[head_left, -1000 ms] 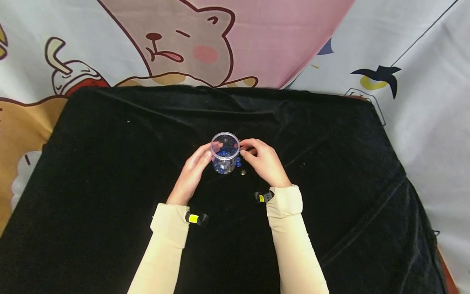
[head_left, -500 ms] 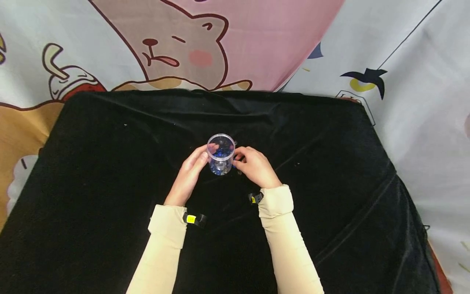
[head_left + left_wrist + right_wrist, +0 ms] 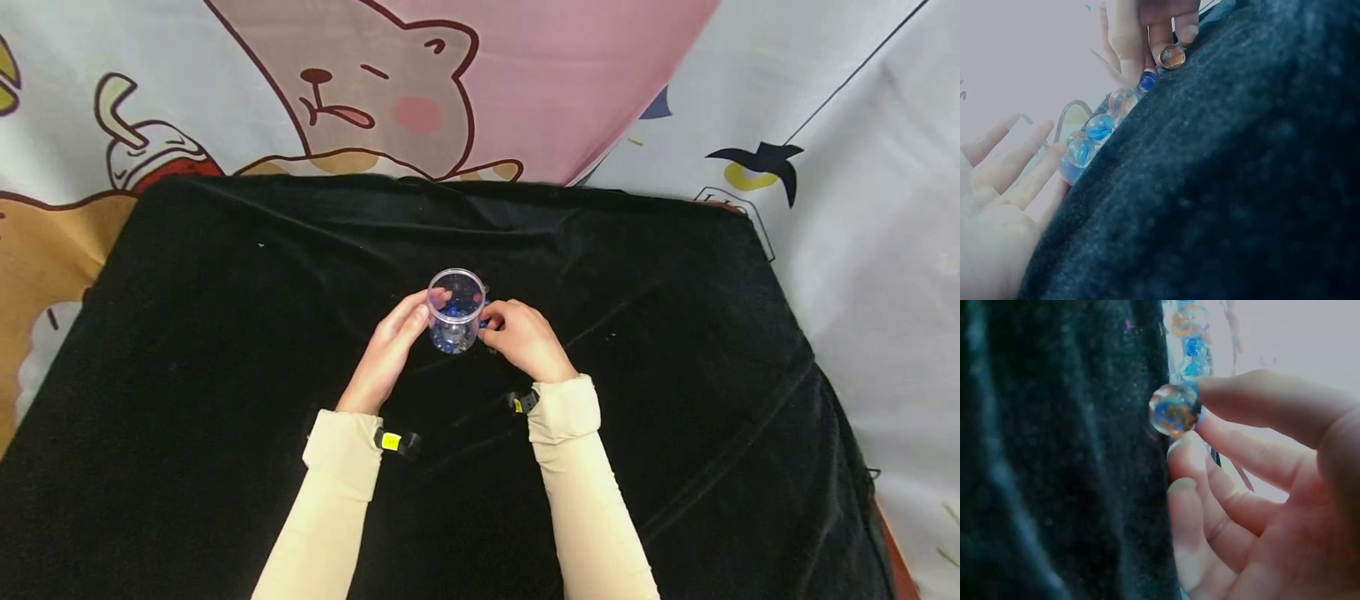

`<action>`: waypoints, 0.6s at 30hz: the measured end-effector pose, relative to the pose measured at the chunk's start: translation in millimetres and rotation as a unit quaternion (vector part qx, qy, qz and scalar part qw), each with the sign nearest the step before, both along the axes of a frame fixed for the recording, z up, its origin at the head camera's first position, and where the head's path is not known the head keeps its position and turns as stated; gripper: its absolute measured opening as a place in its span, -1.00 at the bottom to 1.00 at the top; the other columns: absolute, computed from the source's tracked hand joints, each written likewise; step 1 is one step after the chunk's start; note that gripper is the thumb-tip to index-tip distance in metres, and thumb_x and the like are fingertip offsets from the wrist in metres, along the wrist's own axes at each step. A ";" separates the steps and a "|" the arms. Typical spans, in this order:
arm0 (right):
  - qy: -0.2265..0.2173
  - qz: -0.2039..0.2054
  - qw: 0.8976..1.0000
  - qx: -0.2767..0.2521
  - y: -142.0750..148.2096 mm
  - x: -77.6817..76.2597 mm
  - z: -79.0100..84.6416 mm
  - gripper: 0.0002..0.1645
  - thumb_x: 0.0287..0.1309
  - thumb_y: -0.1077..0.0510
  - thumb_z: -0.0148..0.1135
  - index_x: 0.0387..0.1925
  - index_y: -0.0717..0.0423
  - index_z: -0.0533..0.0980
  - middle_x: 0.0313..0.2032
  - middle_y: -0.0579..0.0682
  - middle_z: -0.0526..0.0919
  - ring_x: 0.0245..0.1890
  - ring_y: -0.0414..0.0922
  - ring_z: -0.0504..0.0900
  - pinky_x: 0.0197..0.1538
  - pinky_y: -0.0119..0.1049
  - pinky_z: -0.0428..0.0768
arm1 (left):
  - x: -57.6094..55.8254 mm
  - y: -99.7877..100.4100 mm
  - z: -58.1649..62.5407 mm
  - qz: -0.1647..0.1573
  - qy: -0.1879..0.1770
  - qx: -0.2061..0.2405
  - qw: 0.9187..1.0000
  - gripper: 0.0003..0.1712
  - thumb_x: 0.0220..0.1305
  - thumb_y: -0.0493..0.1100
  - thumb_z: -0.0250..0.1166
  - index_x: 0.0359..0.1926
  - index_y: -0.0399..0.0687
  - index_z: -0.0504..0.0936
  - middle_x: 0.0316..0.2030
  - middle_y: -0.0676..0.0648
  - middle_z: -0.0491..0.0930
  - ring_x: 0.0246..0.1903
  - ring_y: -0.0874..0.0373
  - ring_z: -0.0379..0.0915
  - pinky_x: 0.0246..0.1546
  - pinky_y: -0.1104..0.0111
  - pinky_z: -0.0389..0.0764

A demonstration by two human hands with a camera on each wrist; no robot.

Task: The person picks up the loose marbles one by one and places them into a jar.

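A clear round plastic jar (image 3: 457,320) without a lid stands upright on the black cloth, with several blue and clear marbles (image 3: 447,339) in its bottom. My left hand (image 3: 386,354) cups its left side, thumb in front and fingertips visible through the wall. On the right side, my right hand (image 3: 527,340) pinches a blue marble (image 3: 1147,81) between thumb and fingertips, close beside the jar. A clear marble with orange and blue swirls (image 3: 1175,411) lies just in front of those fingertips on the cloth.
Another loose marble (image 3: 486,288) lies behind the jar to its right. Black velvet cloth (image 3: 225,333) with soft folds covers the table. A printed curtain (image 3: 555,92) hangs behind the table's far edge.
The right hand has lowered slightly and its fingertips have closed on the blue marble next to the jar. The left hand keeps its hold on the jar. The head view has shifted slightly.
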State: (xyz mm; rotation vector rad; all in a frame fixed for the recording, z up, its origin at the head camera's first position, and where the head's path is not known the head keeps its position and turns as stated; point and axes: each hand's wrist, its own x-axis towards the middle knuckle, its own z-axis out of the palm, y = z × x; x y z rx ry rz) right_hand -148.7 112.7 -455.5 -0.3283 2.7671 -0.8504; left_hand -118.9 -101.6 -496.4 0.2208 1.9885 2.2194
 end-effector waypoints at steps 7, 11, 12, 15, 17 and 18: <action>0.009 -0.005 1.000 0.020 -0.9 -0.3 0.2 -0.81 0.24 0.15 0.37 -0.13 0.11 0.68 -0.31 0.03 0.64 -0.27 -0.03 0.55 -0.15 -0.15 0.55 | -0.1 0.5 3.2 -0.001 0.001 -0.010 1.000 -0.49 0.60 0.06 0.01 0.39 -0.06 0.45 0.37 -0.07 0.51 0.43 0.09 0.35 0.56 0.04 0.23; 0.011 -0.007 1.000 0.019 -1.2 0.3 0.0 -0.83 0.24 0.15 0.38 -0.15 0.10 0.68 -0.33 0.02 0.65 -0.28 -0.03 0.56 -0.16 -0.16 0.55 | -1.1 0.3 2.7 -0.006 0.002 -0.013 1.000 -0.49 0.61 0.05 0.00 0.39 -0.08 0.45 0.38 -0.08 0.51 0.43 0.09 0.34 0.56 0.06 0.23; 0.011 -0.008 1.000 0.017 -0.9 0.3 -0.1 -0.83 0.24 0.15 0.38 -0.15 0.10 0.68 -0.34 0.02 0.66 -0.29 -0.03 0.57 -0.17 -0.16 0.55 | -1.4 0.4 2.5 -0.008 0.002 -0.012 1.000 -0.49 0.61 0.05 0.00 0.39 -0.08 0.44 0.38 -0.08 0.50 0.44 0.09 0.34 0.56 0.06 0.23; 0.008 -0.010 1.000 0.009 0.6 0.2 -0.1 -0.85 0.25 0.15 0.36 -0.16 0.10 0.67 -0.37 0.02 0.67 -0.31 -0.04 0.59 -0.19 -0.18 0.54 | -1.5 1.0 2.3 -0.008 0.001 -0.011 1.000 -0.49 0.61 0.05 0.00 0.38 -0.09 0.45 0.37 -0.08 0.51 0.43 0.09 0.34 0.56 0.06 0.24; 0.000 -0.013 1.000 0.001 1.7 -0.1 -0.2 -0.86 0.26 0.15 0.34 -0.17 0.09 0.67 -0.39 0.01 0.68 -0.34 -0.05 0.60 -0.21 -0.20 0.53 | -1.2 1.5 2.6 -0.009 0.000 -0.011 1.000 -0.49 0.61 0.05 0.00 0.39 -0.09 0.44 0.38 -0.09 0.50 0.43 0.08 0.34 0.56 0.05 0.23; -0.005 -0.014 1.000 -0.003 2.3 -0.3 -0.3 -0.87 0.27 0.15 0.33 -0.17 0.09 0.66 -0.40 0.00 0.69 -0.35 -0.05 0.61 -0.22 -0.21 0.53 | -0.9 1.7 2.7 -0.009 -0.002 -0.011 1.000 -0.49 0.61 0.05 0.00 0.39 -0.08 0.44 0.38 -0.09 0.50 0.43 0.08 0.34 0.56 0.05 0.23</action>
